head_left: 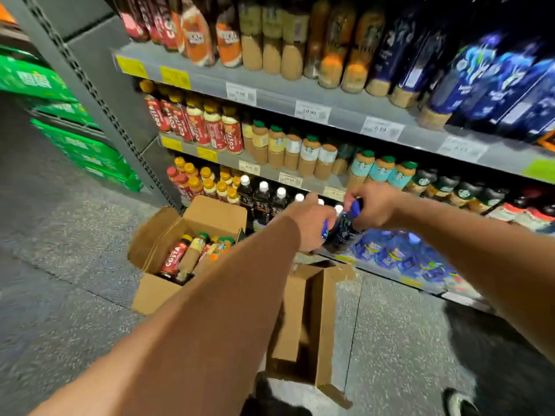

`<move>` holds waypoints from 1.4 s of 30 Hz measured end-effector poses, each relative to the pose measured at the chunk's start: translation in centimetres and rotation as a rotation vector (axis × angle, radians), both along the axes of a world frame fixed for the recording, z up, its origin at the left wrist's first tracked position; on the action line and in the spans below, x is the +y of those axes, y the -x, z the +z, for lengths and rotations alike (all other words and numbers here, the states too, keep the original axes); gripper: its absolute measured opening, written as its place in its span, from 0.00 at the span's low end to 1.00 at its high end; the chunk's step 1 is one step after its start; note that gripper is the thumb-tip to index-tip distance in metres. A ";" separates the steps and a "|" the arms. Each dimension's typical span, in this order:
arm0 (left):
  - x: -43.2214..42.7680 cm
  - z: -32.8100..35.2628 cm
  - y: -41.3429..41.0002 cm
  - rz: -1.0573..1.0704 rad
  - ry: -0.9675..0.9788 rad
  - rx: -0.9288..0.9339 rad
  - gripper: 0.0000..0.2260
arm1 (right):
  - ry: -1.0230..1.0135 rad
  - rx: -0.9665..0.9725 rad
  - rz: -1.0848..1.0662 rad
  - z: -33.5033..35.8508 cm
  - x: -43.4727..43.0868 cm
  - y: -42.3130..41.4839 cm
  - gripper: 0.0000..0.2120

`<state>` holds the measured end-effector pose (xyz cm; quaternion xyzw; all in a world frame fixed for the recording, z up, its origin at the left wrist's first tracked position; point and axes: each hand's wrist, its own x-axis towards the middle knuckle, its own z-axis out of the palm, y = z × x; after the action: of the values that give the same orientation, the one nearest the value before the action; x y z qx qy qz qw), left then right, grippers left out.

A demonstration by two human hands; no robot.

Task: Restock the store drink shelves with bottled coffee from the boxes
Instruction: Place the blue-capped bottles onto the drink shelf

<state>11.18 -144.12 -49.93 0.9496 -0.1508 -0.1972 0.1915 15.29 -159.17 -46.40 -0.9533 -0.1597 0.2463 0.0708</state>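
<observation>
Gripping 2 blue-capped bottles (342, 232) before the lowest shelf (387, 276), caps up, long axes leaning right: 1 in curled fingers of left hand (312, 223), 1 pinched at cap by right hand (372, 210). 2 open boxes (156, 292) below.

A box (156, 292) holding bottles (192, 256) sits on the floor (75, 265) before the shelves (300, 94); a second box (322, 325) lies right of it, nearer; stacked cases (87, 151) stand far left.

Left grip (310, 226) and right grip (374, 210) clasping dark bottles (344, 232) with blue caps, low shelf (378, 270) behind, open box (156, 291) of drinks on floor
</observation>
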 end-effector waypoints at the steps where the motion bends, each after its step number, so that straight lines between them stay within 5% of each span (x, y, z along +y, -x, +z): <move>1: 0.0 2.2 0.5 0.010 -0.002 -0.025 0.11 | -0.014 -0.030 0.009 2.3 -0.1 0.5 0.10; 13: -0.6 25.4 7.3 0.127 0.040 -0.246 0.19 | -0.095 -0.352 0.152 25.1 -0.3 8.1 0.18; 19: -1.3 32.8 10.6 0.189 0.051 -0.313 0.15 | -0.191 -0.438 0.134 32.0 -0.7 11.8 0.15; 30: -3.1 38.3 11.9 0.156 0.073 -0.306 0.12 | -0.200 -0.472 0.136 37.0 -2.7 13.0 0.18; 42: -4.6 40.8 2.2 0.123 0.140 -0.377 0.14 | -0.245 -0.561 -0.054 39.2 -5.5 5.5 0.21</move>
<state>8.96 -148.75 -9.11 0.9614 -0.1392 0.0071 0.2372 9.82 -164.67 -7.22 -0.9724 -0.1763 -0.0498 0.1448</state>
